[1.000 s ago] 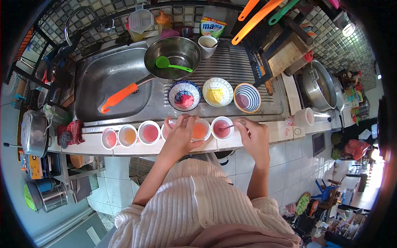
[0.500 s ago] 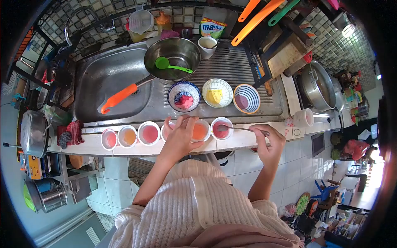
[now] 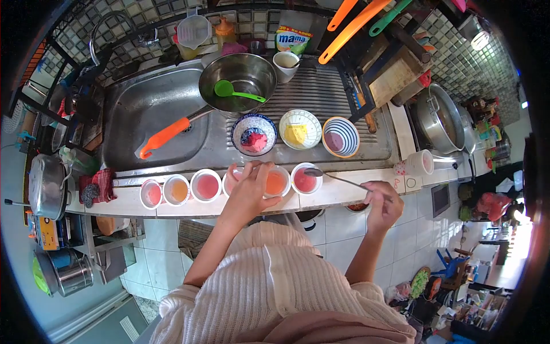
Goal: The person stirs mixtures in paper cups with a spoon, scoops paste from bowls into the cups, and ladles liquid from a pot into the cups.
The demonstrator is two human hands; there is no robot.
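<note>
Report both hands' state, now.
Left hand: fingers bent beside the orange-filled cup; grip cannot be told.
Right hand: closed, holding the spoon.

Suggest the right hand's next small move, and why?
Probably ease the spoon inward over the row's rightmost pink cup. The right hand holds it well out to the cup's right, and its tip overlaps the cup's right rim in view, so a drip might miss. Whether it touches the rim, I can't tell.
</note>
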